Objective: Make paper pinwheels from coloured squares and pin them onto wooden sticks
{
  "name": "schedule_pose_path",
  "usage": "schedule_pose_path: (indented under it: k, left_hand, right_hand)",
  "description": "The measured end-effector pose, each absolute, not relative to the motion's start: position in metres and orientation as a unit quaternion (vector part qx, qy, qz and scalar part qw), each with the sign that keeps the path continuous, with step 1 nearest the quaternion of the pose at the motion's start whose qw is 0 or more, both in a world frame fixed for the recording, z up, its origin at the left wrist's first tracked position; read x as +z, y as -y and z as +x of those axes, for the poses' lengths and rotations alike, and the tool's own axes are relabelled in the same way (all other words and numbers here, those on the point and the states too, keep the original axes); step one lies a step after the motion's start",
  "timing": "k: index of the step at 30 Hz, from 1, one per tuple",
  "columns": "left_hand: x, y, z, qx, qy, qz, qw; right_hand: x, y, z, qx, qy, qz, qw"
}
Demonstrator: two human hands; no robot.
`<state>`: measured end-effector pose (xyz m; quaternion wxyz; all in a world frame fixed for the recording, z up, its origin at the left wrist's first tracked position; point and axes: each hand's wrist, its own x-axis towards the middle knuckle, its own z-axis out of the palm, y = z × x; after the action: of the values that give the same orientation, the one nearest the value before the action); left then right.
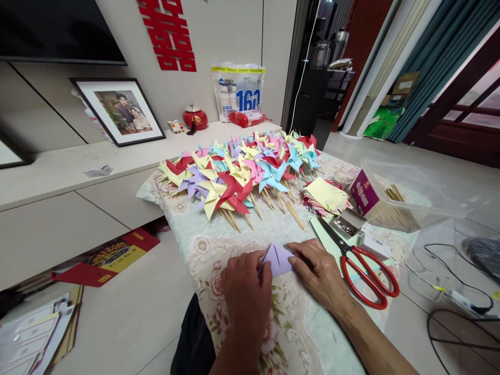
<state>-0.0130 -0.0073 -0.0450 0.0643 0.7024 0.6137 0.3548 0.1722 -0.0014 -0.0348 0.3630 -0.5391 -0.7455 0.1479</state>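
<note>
A purple paper square [280, 261] with slits cut in from its corners lies between my hands, just above the floral tablecloth. My left hand [247, 276] pinches its left side between thumb and fingers. On the opposite side, the thumb and fingertips of my right hand [317, 264] grip the right edge. Beyond the hands stand many finished paper pinwheels [235, 192] in red, yellow, blue, purple and pink on thin sticks. To the right of my right hand rest scissors [369, 276] with red handles, near a small box of metal fasteners [347, 223].
A stack of cut paper sheets [327, 195] sits beside a clear plastic bin [417, 182] holding sticks. Loose sticks [295, 214] lie near the pinwheels. A white cabinet [42, 185] borders the table at the left. Cables [449, 307] trail on the floor at right.
</note>
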Motion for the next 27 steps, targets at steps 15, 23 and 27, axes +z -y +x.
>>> schedule_pose_path:
  k: [15,23,27]
  left_hand:
    - [-0.0370,0.0072,-0.0040,0.291,-0.641,0.710,0.026]
    - [-0.0362,0.0097,-0.0039,0.322,-0.610,0.723,0.040]
    - [-0.0371,0.0118,-0.0033,0.351,-0.575,0.738,0.042]
  right_hand:
    - [-0.0368,0.0004,0.1722,0.126,0.742,-0.558,0.349]
    - [-0.0396,0.0004,0.1718,0.083,0.759,-0.538,0.357]
    - [-0.0366,0.0011,0.1700,0.072,0.779,-0.516,0.348]
